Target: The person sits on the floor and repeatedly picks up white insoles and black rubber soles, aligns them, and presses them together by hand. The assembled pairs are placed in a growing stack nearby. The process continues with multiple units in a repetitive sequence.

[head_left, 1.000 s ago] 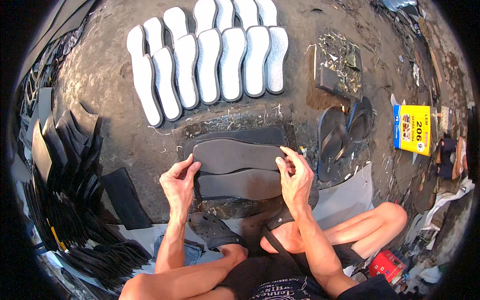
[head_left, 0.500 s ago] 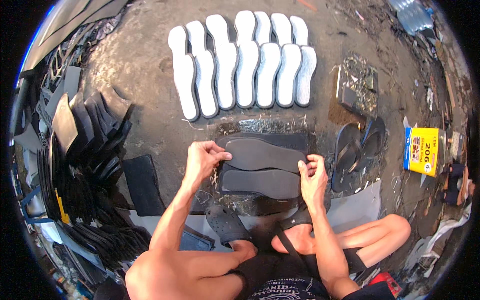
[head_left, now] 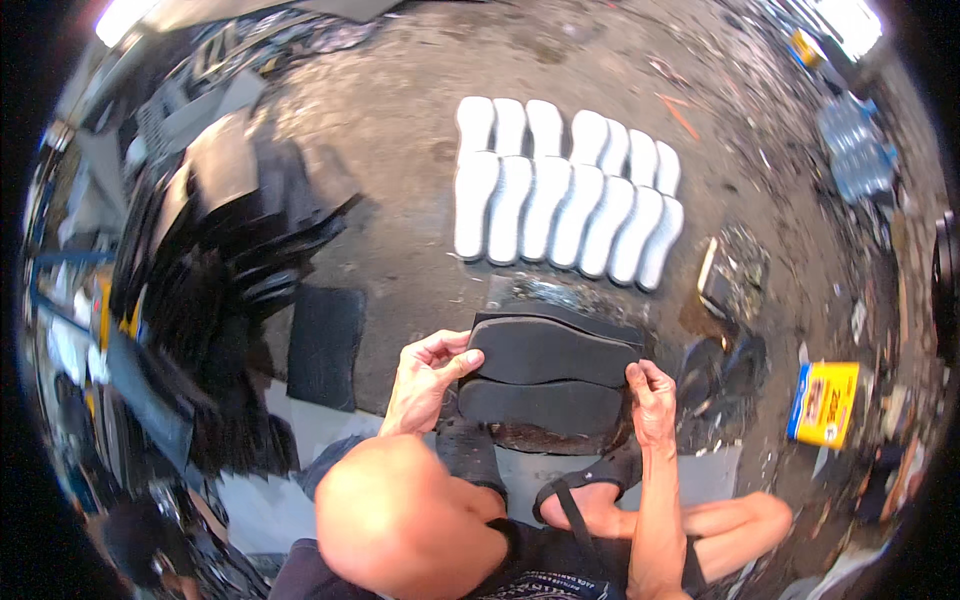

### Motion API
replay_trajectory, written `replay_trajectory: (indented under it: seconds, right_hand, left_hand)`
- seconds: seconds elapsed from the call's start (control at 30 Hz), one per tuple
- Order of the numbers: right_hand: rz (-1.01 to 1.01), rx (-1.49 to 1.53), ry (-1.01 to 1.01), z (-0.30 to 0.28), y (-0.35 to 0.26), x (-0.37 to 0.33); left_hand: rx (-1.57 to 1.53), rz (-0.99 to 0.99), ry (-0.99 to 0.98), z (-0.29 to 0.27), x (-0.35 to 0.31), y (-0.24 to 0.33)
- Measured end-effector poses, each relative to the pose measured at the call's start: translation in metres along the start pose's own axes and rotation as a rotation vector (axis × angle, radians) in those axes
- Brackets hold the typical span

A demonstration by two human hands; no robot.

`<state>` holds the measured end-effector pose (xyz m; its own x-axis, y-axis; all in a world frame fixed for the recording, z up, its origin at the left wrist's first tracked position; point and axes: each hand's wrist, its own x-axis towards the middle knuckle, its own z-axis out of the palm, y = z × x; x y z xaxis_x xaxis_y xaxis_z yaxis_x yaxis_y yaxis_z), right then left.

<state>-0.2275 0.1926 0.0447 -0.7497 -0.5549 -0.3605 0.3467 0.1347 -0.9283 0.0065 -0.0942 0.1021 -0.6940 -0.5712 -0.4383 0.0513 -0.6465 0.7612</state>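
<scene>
Since 0.5 s ago: view swung right, hands and soles sit lower-centre. Left hand [head_left: 425,380] fingers pinch left end of upper dark sole [head_left: 550,350]; right hand [head_left: 650,400] fingers grip its right end. Second dark sole [head_left: 540,405] just below fingers. Beyond: white soles [head_left: 560,205] in rows on floor [head_left: 400,130]. Far right: yellow box [head_left: 825,402].

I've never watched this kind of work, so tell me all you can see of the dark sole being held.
The dark sole is a flat, matte, dark grey shoe-shaped piece, rubbery or foam-like, lying crosswise. The left hand grips one end, the right hand the other. It sits just above a second similar sole.
</scene>
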Motion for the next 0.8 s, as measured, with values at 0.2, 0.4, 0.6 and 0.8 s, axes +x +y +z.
replay_trajectory:
  seconds: [0.2,0.4,0.6,0.8]
  right_hand:
    - [-0.231,-0.556,-0.082,0.088,-0.036,0.013]
    - [-0.099,-0.441,-0.268,0.121,-0.01,0.011]
    - [0.095,-0.564,-0.381,0.15,0.018,-0.035]
    - [0.208,-0.569,-0.605,0.157,0.072,-0.06]
  left_hand:
    - [0.477,0.515,0.286,-0.04,-0.091,0.04]
    - [1.261,0.882,0.594,-0.143,-0.139,0.021]
    - [1.092,0.547,1.162,-0.249,-0.173,-0.094]
    - [1.078,0.106,1.88,-0.259,-0.244,-0.188]
